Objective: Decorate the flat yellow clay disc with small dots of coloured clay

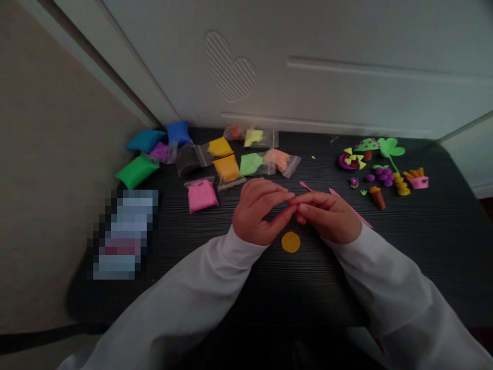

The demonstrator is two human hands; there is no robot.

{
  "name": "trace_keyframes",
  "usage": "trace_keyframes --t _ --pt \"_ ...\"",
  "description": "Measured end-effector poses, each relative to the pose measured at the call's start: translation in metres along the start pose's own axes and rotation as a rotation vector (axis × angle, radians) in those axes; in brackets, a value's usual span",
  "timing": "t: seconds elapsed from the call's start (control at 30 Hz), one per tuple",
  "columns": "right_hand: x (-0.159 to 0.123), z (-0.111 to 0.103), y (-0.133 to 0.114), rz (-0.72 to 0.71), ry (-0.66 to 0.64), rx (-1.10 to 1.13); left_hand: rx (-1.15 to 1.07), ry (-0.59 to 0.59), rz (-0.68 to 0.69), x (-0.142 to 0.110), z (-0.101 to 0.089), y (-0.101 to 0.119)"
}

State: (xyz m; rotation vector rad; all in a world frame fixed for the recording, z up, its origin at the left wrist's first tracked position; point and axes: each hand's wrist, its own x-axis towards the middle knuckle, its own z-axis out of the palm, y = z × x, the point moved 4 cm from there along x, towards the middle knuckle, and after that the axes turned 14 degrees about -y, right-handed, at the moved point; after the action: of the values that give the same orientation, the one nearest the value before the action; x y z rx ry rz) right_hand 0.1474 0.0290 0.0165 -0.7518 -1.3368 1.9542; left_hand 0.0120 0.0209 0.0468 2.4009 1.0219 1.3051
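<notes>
My left hand and my right hand meet fingertip to fingertip above the middle of the dark table. Both are closed in a pinch, thumb against fingers; whatever is between the tips is too small or hidden to make out. Just below them a flat, round yellow clay disc lies on the tabletop. A short pink modelling tool sticks out beyond my fingers. Beside my right hand lies a longer pink tool, partly covered by that hand.
Left and behind are bags of coloured clay, among them pink, green and orange. A blurred-out phone-like screen lies at left. Small clay models stand at right, including a pink fries cup and purple grapes. A white panel rises behind.
</notes>
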Motion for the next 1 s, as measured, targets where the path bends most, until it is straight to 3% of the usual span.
trace_keyframes --t 0.13,0.27,0.4,0.5,0.73,1.0 --pt "-0.002 -0.002 -0.006 -0.042 0.05 -0.183 0.068 -0.029 0.005 -0.001 0.0 -0.003" --pt "-0.004 0.0 -0.015 -0.084 0.136 -0.516 0.112 -0.048 -0.004 -0.001 0.0 -0.007" --pt "-0.01 0.009 -0.031 -0.32 0.233 -1.026 0.128 -0.055 -0.03 -0.001 0.001 -0.009" --pt "-0.017 0.017 -0.039 -0.512 0.278 -1.279 0.132 -0.05 -0.017 -0.001 0.001 -0.007" --pt "-0.028 0.026 -0.049 -0.683 0.37 -1.461 0.13 -0.048 -0.012 -0.002 0.0 -0.004" --pt "-0.039 0.033 -0.055 -0.778 0.419 -1.599 0.118 -0.03 -0.013 -0.001 0.0 -0.004"
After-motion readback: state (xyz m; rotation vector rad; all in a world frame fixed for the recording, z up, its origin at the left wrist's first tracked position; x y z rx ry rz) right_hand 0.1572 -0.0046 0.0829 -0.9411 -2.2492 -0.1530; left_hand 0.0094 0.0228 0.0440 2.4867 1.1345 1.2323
